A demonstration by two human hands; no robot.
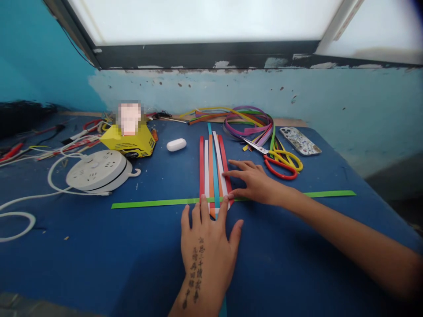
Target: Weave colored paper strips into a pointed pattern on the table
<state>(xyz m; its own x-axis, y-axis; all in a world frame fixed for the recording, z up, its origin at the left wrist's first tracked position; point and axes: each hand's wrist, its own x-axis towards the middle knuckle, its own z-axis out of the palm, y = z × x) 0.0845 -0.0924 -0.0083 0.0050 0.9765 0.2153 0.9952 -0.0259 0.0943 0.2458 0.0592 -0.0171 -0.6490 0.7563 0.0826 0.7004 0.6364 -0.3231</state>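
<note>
Several coloured strips, among them a red strip [202, 165], a white strip [206, 169] and a blue strip [215, 176], lie side by side on the table, pointing away from me. A long green strip [148, 204] runs crosswise at their near end. My left hand [209, 242] rests flat with fingers spread, its fingertips on the green strip and the near ends of the others. At the right edge of the bundle, my right hand [253, 181] has its fingers apart and touches the white and red strips there. Part of the crossing is hidden under my fingers.
Scissors [280, 164] with red and yellow handles lie beside a heap of coiled strips [251, 116]. A phone [300, 141] is further right. To the left are a white earbud case [176, 145], a yellow box [128, 143] and a round power strip [99, 171] with cables.
</note>
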